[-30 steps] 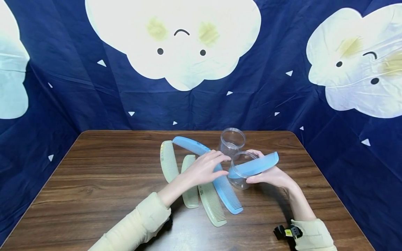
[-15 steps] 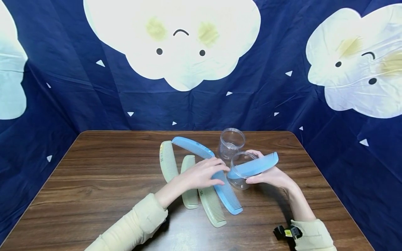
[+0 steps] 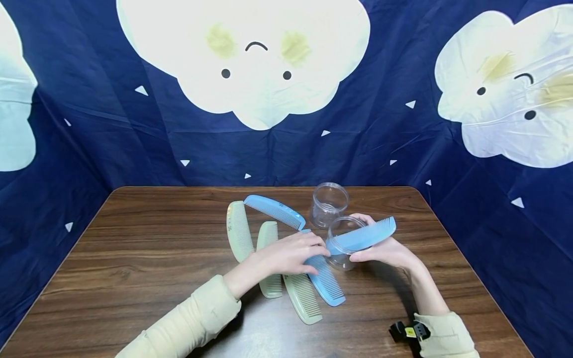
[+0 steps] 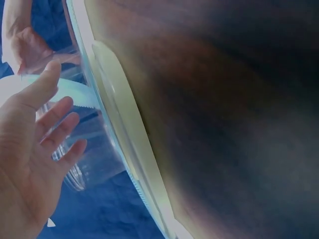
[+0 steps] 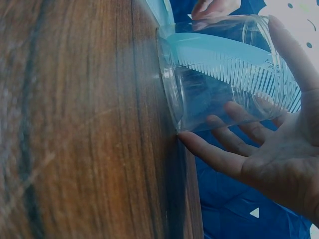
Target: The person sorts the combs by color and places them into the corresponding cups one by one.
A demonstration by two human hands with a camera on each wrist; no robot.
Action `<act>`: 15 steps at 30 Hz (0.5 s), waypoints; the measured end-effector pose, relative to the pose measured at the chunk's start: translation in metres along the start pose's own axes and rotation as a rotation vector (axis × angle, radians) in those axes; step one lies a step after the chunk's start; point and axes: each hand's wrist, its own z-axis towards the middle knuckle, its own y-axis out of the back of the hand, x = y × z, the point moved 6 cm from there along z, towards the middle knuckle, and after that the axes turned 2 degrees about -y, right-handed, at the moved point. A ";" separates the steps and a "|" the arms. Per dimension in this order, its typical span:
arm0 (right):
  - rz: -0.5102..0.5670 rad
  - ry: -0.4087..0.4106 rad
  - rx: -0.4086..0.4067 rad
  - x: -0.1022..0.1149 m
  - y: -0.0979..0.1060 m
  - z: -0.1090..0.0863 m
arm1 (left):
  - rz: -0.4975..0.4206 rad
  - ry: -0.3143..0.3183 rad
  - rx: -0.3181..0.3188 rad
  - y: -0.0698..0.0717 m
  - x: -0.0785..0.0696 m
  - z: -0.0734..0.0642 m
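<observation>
My right hand (image 3: 388, 251) holds a clear plastic jar (image 3: 342, 262), thumb on one side and fingers round the other. A blue comb (image 3: 369, 234) leans inside that jar and sticks out past its rim toward the right. Over another blue comb (image 3: 330, 284), lying on the table, hovers my left hand (image 3: 291, 253), fingers spread and loosely bent. In the left wrist view nothing lies between those fingers, and the jar stands beyond the fingertips. One pale green comb (image 3: 304, 301) lies just below the left hand, partly hidden by it.
Behind the held jar stands a second clear jar (image 3: 329, 211). A third blue comb (image 3: 275, 209) lies at the back, with two pale green combs (image 3: 240, 233) to the left. The wooden table (image 3: 134, 258) ends at a blue cloth backdrop (image 3: 286, 159) with white clouds.
My left hand has shifted toward the near side of the table, uncovering the far end of the blue comb beneath it. The right hand, jar and leaning comb stay put.
</observation>
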 end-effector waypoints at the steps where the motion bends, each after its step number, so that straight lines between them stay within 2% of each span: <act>1: -0.004 0.000 -0.001 0.000 0.000 0.000 | 0.007 -0.003 0.013 -0.001 -0.001 0.000; 8: -0.048 -0.022 -0.015 0.000 0.001 0.000 | 0.051 -0.024 0.078 -0.006 -0.010 0.003; 15: -0.041 -0.023 -0.004 0.000 0.001 0.000 | 0.139 -0.103 0.111 -0.011 -0.022 0.005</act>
